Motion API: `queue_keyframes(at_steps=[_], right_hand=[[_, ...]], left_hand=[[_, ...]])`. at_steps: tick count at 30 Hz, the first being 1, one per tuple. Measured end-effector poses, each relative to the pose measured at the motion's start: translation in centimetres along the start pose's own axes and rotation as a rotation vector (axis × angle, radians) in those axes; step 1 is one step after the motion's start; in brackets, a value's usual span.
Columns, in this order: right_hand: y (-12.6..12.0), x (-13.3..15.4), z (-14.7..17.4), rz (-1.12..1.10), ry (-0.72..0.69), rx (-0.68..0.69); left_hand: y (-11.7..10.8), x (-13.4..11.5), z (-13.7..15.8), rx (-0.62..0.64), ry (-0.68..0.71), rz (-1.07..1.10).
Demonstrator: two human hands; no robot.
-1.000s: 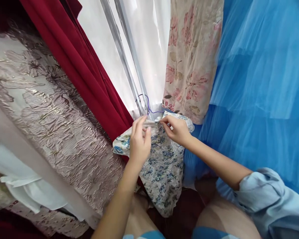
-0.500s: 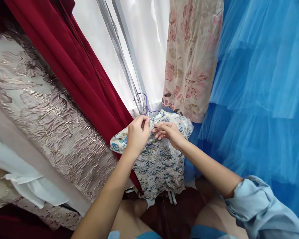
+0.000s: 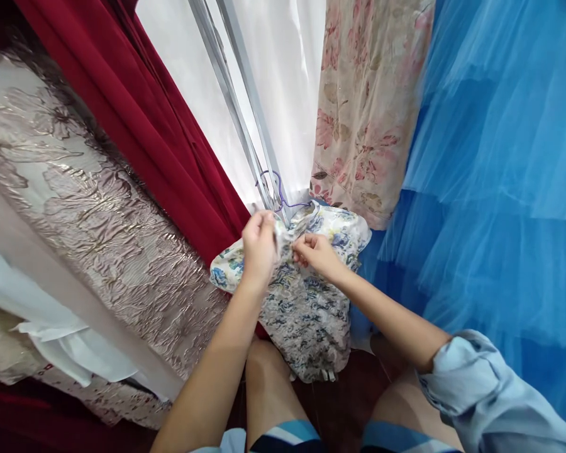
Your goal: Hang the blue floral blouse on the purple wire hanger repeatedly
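A short-sleeved floral blouse (image 3: 311, 314), white with blue and yellow flowers and a gathered body, hangs from a purple hanger (image 3: 281, 189) in front of me. My left hand (image 3: 259, 242) is closed on the left side of its neckline, thumb and fingers pinching the cloth. My right hand (image 3: 315, 253) pinches the front of the blouse just below the neck, fingers curled together. Between the two hands the neckline cloth is bunched. Whatever small fastening may lie under my fingertips is hidden.
Grey metal poles (image 3: 245, 107) rise behind the hanger before a white curtain (image 3: 290, 82). Dark red cloth (image 3: 170, 145) and a textured metallic-pink fabric (image 3: 122, 220) hang at left. A pink floral cloth (image 3: 363, 126) and a blue tulle dress (image 3: 490, 189) hang at right.
My left hand has turned more upright and pulls the neckline cloth, which is now bunched. My right fingers have curled in closer to the cloth. The blouse's lower hem has shifted slightly.
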State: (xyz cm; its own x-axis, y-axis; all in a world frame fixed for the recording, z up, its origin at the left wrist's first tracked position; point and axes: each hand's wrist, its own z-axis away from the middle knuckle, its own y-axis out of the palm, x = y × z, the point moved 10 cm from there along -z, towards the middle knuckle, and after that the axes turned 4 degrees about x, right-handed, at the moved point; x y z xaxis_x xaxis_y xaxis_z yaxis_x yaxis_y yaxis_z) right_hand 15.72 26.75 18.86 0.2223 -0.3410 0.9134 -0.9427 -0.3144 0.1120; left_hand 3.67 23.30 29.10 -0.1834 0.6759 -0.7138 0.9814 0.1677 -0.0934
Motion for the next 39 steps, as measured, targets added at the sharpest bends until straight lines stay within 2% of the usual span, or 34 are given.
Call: queue_keyframes(at_steps=[2,4,6,9,12,15,19,22,27,31,34,37,39], right_hand=[[0.0,-2.0,1.1,0.053,0.034,0.025],[-0.5,-3.6,2.7,0.104,0.051,0.05],[-1.5,-5.0,4.4,0.169,0.079,0.073],[-3.0,-6.6,6.7,0.287,0.137,0.124],[-3.8,-7.7,8.2,0.36,0.174,0.186],[-4.0,-9.5,9.4,0.404,0.241,0.253],[-4.4,-12.0,10.5,0.414,0.289,0.289],[-5.0,-12.9,10.9,0.366,0.291,0.276],[-5.4,-12.9,11.1,0.253,0.312,0.291],[-5.3,-13.3,11.5,0.228,0.339,0.302],[-5.1,-13.9,11.9,0.295,0.365,0.306],[-4.4,-13.8,11.7,0.395,0.368,0.362],[-4.0,-12.6,10.9,0.485,0.309,0.358]], left_hand=[[-2.5,0.4,-1.3,-0.124,-0.026,0.179],[-5.8,0.7,-2.5,-0.205,0.001,0.197],[-9.6,1.4,-3.1,-0.235,0.02,0.065],[-14.6,3.7,-2.4,-0.235,-0.009,-0.294],[-16.9,6.3,-0.1,-0.188,-0.056,-0.525],[-15.8,8.1,2.8,-0.046,-0.101,-0.638],[-12.7,8.7,5.4,0.177,-0.072,-0.752],[-12.6,9.1,5.8,0.207,-0.061,-0.782],[-13.9,12.5,7.2,0.228,-0.203,-0.55],[-12.5,14.7,10.8,0.354,-0.275,-0.445],[-10.4,14.5,13.2,0.415,-0.296,-0.386],[-8.9,12.5,13.7,0.32,-0.307,-0.213],[-7.8,10.6,13.4,0.27,-0.284,-0.1]])
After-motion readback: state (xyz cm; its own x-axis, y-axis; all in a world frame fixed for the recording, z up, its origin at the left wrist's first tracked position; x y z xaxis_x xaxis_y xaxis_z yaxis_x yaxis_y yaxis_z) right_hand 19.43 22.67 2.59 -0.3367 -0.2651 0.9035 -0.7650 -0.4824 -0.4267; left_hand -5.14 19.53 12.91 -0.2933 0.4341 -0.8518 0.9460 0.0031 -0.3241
